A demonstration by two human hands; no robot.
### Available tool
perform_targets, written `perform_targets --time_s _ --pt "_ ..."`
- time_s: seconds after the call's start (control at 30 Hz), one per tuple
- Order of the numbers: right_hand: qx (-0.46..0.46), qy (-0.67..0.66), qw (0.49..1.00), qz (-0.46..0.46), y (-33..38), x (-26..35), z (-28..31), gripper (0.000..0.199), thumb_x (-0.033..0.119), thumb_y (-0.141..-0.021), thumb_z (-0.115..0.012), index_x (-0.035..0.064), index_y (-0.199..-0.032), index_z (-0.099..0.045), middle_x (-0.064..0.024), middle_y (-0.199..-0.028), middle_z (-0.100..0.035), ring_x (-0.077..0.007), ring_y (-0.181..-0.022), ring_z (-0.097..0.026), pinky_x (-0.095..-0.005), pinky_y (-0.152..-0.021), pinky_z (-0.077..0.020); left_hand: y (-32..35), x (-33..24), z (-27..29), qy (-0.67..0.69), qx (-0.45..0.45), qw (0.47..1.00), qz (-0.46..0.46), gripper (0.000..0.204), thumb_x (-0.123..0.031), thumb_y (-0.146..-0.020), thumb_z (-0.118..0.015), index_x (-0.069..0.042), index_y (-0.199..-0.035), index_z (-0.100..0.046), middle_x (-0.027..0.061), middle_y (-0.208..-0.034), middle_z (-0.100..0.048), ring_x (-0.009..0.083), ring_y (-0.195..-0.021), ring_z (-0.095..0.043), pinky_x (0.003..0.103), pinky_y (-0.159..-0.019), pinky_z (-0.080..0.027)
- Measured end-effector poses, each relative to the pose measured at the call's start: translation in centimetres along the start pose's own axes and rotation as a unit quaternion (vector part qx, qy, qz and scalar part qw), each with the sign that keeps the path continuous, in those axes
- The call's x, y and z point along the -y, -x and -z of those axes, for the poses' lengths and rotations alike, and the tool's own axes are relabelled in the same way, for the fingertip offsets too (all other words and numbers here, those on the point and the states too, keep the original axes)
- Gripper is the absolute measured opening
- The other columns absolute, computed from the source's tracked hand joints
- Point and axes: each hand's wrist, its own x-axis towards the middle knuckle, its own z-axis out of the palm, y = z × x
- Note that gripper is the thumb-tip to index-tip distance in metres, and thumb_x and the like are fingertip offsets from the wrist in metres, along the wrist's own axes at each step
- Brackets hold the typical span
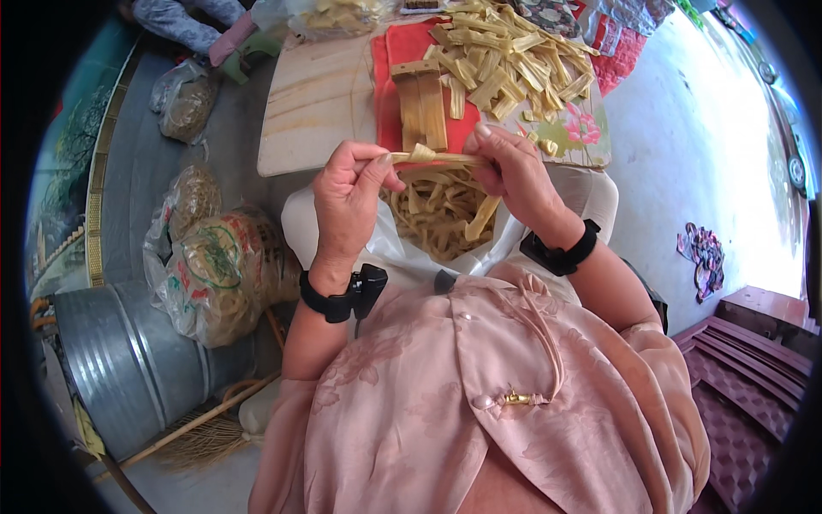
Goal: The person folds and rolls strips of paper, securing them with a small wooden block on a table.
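Dusty pink, that blouse point(385, 428), and what a sheen, with darker tonal flowers point(364, 364) blooming across it! A pearly button point(463, 316) sat up front, slim matching cords point(555, 351) trailed to a gold-coloured clasp point(516, 398), loose sleeves point(287, 411) billowed wide, and black wrist straps point(324, 307), one either side, carried boxy black modules point(372, 287)

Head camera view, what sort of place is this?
Probably a home or small workshop room, though I can't be sure which. A table bears a heap of pale strips, filled plastic bags sit on the floor, and a broom lies beside a metal drum.
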Motion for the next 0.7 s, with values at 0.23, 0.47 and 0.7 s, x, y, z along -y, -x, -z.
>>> perform_targets --time_s 0.23,0.47,0.7 --pt "0.077 0.101 0.991 0.041 0.2 -1.5 -1.0 0.016 0.018 -0.089 -0.055 0.0046 -0.081 -0.056 0.004 -0.061 -0.048 -0.0036 -0.053 -0.041 -0.0195 -0.047 -0.0319 0.1 -1.1 -1.4 -0.364 0.022 0.903 -0.228 0.02 -0.004 -0.08 -0.059 -0.003 -0.1 -0.055 0.0088 -0.09 -0.06 0.0265 -0.079 -0.061 0.035 -0.067 -0.05" --pt "0.132 0.175 0.974 0.054 0.7 -2.3 -1.8 0.018 0.016 -0.087 -0.057 -0.0004 -0.08 -0.058 -0.0013 -0.061 -0.05 -0.0079 -0.055 -0.043 -0.0258 -0.051 -0.0391 0.0 1.8 0.0 -0.482 0.132 0.832 -0.242 0.009 -0.008 -0.077 -0.054 -0.009 -0.084 -0.049 0.0069 -0.075 -0.051 0.0262 -0.072 -0.056 0.037 -0.059 -0.046" --pt "0.068 0.249 0.955 0.145 -0.5 -1.8 -3.2 0.021 0.017 -0.085 -0.057 -0.0037 -0.083 -0.06 -0.0101 -0.059 -0.052 -0.0131 -0.055 -0.046 -0.0301 -0.054 -0.0421 -2.7 5.8 0.9 -0.406 0.082 0.885 -0.212 0.009 -0.016 -0.088 -0.052 -0.007 -0.089 -0.051 0.0022 -0.066 -0.049 0.0199 -0.056 -0.051 0.031 -0.052 -0.044"
